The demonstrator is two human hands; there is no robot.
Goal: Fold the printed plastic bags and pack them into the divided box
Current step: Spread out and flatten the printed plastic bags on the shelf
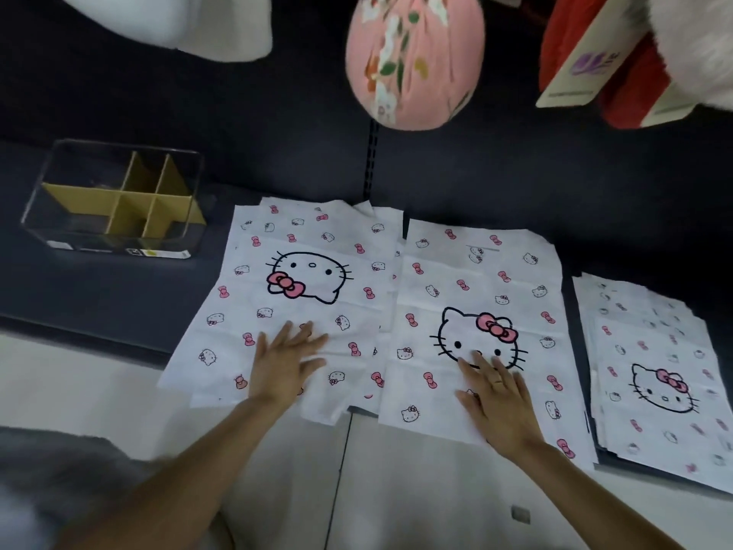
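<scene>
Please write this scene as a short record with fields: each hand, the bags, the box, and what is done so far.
left hand: left hand lies flat, fingers spread, on the left bag pile
right hand: right hand lies flat on the middle bag pile, no grip on it
third pile: right bag pile, untouched
box: divided box stands far left; its compartments appear empty
surface: dark shelf
progress: no bag folded or packed yet

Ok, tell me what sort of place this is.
Probably a shop display shelf: tagged red plush item and pink floral item hang above, a slotted shelving rail runs behind the printed bags.
</scene>
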